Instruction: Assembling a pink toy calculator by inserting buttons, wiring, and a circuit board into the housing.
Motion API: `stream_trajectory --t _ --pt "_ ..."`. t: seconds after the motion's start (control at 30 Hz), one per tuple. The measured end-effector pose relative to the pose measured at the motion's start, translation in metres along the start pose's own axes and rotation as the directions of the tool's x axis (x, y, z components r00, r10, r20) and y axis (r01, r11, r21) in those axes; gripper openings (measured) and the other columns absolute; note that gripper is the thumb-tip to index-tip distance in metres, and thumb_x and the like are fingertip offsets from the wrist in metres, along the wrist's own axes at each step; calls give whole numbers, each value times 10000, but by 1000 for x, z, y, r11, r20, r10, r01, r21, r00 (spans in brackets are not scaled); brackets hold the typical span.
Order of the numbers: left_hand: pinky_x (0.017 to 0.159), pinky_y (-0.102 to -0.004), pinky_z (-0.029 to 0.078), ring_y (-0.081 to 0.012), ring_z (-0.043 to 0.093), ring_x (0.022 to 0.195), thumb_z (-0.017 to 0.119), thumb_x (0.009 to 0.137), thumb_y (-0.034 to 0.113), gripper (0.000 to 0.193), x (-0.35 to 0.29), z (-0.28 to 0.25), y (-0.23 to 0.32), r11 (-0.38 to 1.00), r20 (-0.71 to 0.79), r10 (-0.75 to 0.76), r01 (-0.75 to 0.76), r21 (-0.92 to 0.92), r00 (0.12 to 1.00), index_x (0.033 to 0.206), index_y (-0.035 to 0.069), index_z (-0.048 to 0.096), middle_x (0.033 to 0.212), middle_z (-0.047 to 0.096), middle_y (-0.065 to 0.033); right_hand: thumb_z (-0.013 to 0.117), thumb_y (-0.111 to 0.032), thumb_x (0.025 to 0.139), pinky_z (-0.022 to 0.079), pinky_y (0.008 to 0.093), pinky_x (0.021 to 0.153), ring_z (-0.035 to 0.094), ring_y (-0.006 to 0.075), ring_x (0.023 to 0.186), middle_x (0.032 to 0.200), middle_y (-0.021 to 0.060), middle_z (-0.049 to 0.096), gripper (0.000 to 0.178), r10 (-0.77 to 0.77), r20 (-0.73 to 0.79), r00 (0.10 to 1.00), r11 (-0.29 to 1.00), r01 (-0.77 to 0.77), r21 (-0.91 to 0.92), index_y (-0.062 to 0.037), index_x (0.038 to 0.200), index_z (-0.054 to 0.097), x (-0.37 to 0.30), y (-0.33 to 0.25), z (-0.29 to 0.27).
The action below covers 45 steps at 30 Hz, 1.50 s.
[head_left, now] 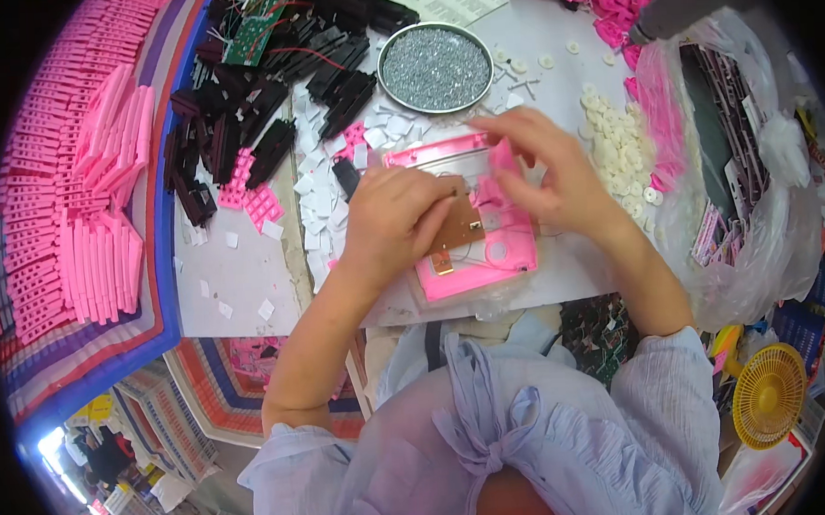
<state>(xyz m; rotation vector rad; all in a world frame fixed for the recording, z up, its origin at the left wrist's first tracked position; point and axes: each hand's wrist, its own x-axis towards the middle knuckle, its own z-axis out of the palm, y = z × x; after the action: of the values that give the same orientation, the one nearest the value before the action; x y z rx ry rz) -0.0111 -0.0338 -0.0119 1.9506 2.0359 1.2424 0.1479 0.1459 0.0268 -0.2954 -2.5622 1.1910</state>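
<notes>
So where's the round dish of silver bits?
In the head view, the round dish is top centre on the table, beyond the pink casing and right of the black parts.

From my end: both arms in view, bent, converging inward. Left forearm (317, 344) bare, angled up to the right; wrist fairly straight. My left hand (394, 210) sits back up, fingers curled, thumb drawn in to the index tip. Right forearm (648, 270) bare, slants up-left. My right hand (556, 173) is the higher one, index reaching left, thumb well apart below it. Hands near each other, not touching. Some fingertips hidden from me.
</notes>
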Motion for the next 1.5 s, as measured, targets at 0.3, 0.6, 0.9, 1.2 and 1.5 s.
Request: stream_trajectory --t 0.3,0.6,0.9,1.2,1.5 --pt "705 -349 464 -233 631 701 757 818 59 128 -1 -7 2 994 -11 -94 94 -50 995 939 81 720 854 717 -64 632 -144 857 499 434 928 595 374 1042 1138 165 632 434 -153 -309 939 774 -81 -628 -86 1287 614 104 153 -46" --pt "627 -331 456 -195 605 641 783 824 118 120 -18 -11 4 923 -80 -381 375 -83 921 924 92 722 762 700 -40 713 -241 809 508 523 892 661 428 984 1003 273 686 425 49 -528 848 628 -437 -643 0 1106 529 221 169 -49" --pt "631 -319 472 -194 616 644 778 832 102 118 -18 -5 -3 924 -144 -357 327 -197 923 941 96 734 794 721 -46 586 -181 957 570 342 699 695 215 755 877 98 681 374 366 -331 870 930 -332 158 -24 1296 603 88 145 -116" --pt "672 -282 503 -167 659 745 757 846 30 147 -15 -8 -9 976 -86 -194 184 -113 977 990 52 736 863 722 -61 625 -249 966 553 312 548 668 190 589 837 101 696 277 518 263 814 730 -581 359 -28 1130 666 -26 -17 -14" --pt "726 -354 473 -236 660 737 762 815 89 149 -9 -8 -11 999 -68 -32 31 -8 997 953 90 707 859 718 -56 753 -269 796 477 457 947 522 361 1158 1207 162 607 454 -255 -22 967 923 236 -305 -41 1176 652 -7 -29 18"
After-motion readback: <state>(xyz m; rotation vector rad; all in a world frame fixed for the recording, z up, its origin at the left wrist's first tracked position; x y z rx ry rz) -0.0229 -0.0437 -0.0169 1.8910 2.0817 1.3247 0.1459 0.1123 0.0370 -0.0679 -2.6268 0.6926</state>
